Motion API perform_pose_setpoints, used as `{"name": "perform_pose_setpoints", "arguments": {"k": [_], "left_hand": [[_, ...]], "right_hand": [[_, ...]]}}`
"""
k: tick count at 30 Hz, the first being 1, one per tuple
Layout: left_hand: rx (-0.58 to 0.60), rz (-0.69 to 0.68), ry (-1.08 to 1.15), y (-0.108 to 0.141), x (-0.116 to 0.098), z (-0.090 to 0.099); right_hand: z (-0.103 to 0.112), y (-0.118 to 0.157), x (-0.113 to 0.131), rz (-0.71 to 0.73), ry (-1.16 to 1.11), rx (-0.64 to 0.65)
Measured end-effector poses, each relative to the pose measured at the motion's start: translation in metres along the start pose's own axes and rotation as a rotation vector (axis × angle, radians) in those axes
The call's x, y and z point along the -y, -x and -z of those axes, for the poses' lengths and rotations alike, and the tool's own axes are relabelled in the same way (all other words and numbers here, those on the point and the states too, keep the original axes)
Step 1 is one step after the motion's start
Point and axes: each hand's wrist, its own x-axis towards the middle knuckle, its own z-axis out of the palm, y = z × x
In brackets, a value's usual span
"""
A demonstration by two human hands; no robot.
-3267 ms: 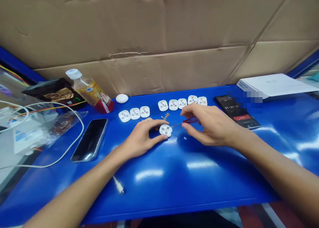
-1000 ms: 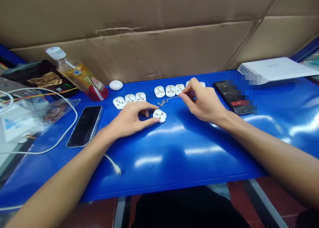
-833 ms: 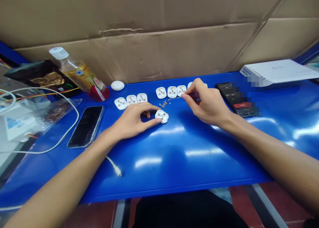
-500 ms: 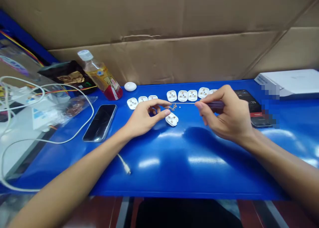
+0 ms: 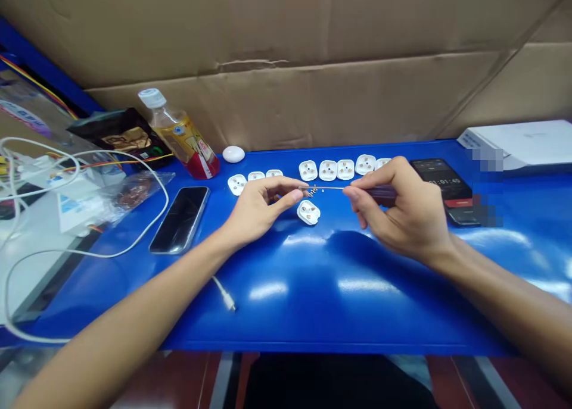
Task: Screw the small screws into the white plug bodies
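Observation:
My right hand (image 5: 397, 209) is closed round the dark purple handle of a screwdriver (image 5: 328, 187), its thin shaft pointing left. At the shaft's tip, the thumb and forefinger of my left hand (image 5: 268, 206) are pinched together; whatever is between them is too small to make out. Several small brass-coloured screws (image 5: 313, 191) lie in a loose pile just beneath the shaft. Below the pile sits a white plug housing (image 5: 308, 212) with metal parts inside, close to my left thumb but not held.
White plug housings (image 5: 328, 171) stand in a row at the back, with others (image 5: 236, 184) behind my left hand. Around them are a phone (image 5: 180, 220), a drink bottle (image 5: 185, 138), a second phone (image 5: 447, 189), a white box (image 5: 522, 147) and a white cable (image 5: 227, 299).
My left thumb and forefinger have closed together at the screwdriver's tip. My right hand has shifted slightly left with the screwdriver. The plug housings stay where they were.

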Motion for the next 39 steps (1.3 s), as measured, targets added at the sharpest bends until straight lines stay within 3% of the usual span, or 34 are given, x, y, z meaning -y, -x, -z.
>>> {"name": "perform_pose_setpoints", "arguments": {"k": [14,18,25,31,39], "left_hand": [[-0.142,-0.049,0.013,0.000,-0.002,-0.002],[-0.146,0.016,0.035,0.001,-0.003,-0.001],[-0.131,0.157,0.269,0.003,0.005,-0.001],[-0.122,0.034,0.237,0.003,0.002,-0.002],[-0.064,-0.051,0.160,0.000,0.005,0.000]], "right_hand": [[0.004,-0.003,-0.002,0.054,-0.040,0.087],[0.005,-0.003,-0.006,0.050,-0.042,0.064],[0.006,-0.001,-0.015,0.219,-0.052,0.069],[0.008,-0.001,-0.007,0.001,-0.162,0.041],[0.006,0.001,-0.007,0.056,-0.105,0.022]]}}
